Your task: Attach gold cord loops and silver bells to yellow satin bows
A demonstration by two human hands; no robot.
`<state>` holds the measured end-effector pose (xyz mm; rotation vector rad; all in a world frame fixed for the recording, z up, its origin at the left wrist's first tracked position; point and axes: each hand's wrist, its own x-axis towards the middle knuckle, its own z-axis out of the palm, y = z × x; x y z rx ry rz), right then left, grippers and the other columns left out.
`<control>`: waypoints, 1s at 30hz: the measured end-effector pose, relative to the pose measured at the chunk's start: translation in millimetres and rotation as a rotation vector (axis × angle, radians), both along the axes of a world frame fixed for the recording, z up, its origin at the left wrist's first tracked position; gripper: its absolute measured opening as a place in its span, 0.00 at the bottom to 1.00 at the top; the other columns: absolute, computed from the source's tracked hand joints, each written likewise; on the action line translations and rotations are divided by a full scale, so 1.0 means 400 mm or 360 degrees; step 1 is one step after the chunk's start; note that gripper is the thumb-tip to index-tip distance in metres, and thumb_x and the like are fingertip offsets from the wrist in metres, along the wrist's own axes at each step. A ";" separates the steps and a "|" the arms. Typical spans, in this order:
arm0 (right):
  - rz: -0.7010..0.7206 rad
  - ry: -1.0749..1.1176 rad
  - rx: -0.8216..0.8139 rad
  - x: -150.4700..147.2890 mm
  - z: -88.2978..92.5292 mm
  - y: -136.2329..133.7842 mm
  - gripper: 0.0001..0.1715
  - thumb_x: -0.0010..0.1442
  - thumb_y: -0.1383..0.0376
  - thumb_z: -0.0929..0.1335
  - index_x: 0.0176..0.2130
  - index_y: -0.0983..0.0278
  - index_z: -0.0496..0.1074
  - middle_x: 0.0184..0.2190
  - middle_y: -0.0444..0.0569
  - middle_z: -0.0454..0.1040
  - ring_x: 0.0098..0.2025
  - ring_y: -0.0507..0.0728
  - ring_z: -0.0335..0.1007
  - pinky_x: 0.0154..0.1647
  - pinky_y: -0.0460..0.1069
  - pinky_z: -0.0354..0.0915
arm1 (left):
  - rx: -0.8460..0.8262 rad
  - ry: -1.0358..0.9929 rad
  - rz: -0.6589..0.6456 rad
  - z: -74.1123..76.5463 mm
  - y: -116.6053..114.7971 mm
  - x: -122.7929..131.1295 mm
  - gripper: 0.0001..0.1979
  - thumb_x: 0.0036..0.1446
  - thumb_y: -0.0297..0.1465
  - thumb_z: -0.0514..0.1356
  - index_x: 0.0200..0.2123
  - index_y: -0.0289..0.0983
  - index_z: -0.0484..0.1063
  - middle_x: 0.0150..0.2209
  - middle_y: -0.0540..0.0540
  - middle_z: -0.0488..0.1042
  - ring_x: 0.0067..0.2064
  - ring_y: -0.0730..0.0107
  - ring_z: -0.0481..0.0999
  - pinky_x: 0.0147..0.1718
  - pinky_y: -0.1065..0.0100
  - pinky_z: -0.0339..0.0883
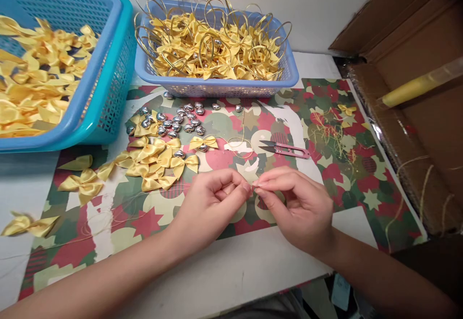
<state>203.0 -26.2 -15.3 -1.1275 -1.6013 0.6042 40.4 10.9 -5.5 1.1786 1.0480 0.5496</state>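
Note:
My left hand (217, 203) and my right hand (298, 203) meet fingertip to fingertip above the patterned sheet. Each pinches thumb against fingers on a thin thread, barely visible in the small gap between them. Pale gold thread (144, 194) trails across the sheet from the left towards my left hand. Beyond the hands lies a yellow ribbon bow (197, 142) with a silver bell (203, 148) at its middle, and a loop of thread (240, 154) curls beside it. Thread snips (284, 148) with pink handles rest past my right hand, blades pointing left.
Loose silver bells (181, 111) and a pile of yellow bows (154, 157) lie left of centre. A blue basket (217, 85) holds bows with gold wire loops; another basket (108, 68) at left holds bows. Thread scraps (331, 133) and a cardboard box (408, 68) are at right.

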 end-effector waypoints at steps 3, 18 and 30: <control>0.0001 -0.0018 0.0008 0.000 0.000 0.001 0.10 0.57 0.78 0.70 0.33 0.64 0.74 0.30 0.49 0.78 0.32 0.54 0.77 0.26 0.46 0.74 | 0.0009 -0.0011 0.0005 -0.001 -0.001 0.000 0.12 0.56 0.34 0.56 0.22 0.35 0.67 0.17 0.58 0.53 0.19 0.81 0.51 0.16 0.77 0.44; 0.0001 -0.0028 -0.0005 0.000 -0.003 0.001 0.10 0.57 0.78 0.70 0.34 0.63 0.73 0.31 0.48 0.78 0.33 0.54 0.77 0.28 0.47 0.74 | -0.0018 -0.0053 0.0006 -0.006 -0.003 -0.002 0.12 0.56 0.34 0.56 0.22 0.36 0.66 0.17 0.57 0.55 0.19 0.81 0.52 0.15 0.77 0.46; 0.0017 0.0002 -0.0030 0.001 -0.002 -0.003 0.10 0.58 0.79 0.70 0.34 0.64 0.73 0.31 0.49 0.78 0.33 0.53 0.76 0.25 0.45 0.72 | -0.0046 -0.0007 0.0004 -0.009 -0.004 -0.008 0.11 0.54 0.34 0.56 0.22 0.36 0.67 0.20 0.54 0.62 0.20 0.79 0.54 0.18 0.75 0.48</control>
